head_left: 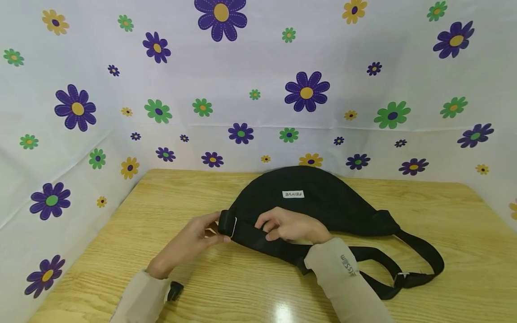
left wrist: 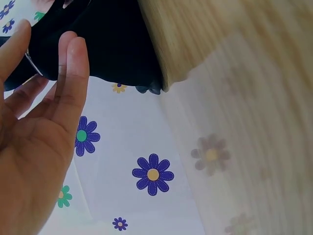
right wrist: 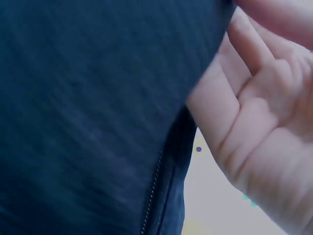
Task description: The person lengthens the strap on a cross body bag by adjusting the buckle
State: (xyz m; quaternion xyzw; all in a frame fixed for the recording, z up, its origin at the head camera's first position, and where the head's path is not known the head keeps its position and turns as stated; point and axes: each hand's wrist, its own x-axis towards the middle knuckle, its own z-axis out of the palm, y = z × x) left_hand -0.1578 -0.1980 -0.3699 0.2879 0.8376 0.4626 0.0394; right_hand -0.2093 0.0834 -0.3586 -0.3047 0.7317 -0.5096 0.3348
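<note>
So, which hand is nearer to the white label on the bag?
The right hand. It is at the bag, just below the white label in the head view. The left hand is farther off, at the bag's left end.

Room to pass: wooden table (head_left: 173, 193), at left beside left hand (head_left: 190, 240), also near side between the two sleeves (head_left: 347, 287) | In the way: black bag (head_left: 315, 215) at middle, right hand (head_left: 294, 223) over it; strap loops (head_left: 435, 255) at right; flowered cloth (head_left: 258, 63) behind table
</note>
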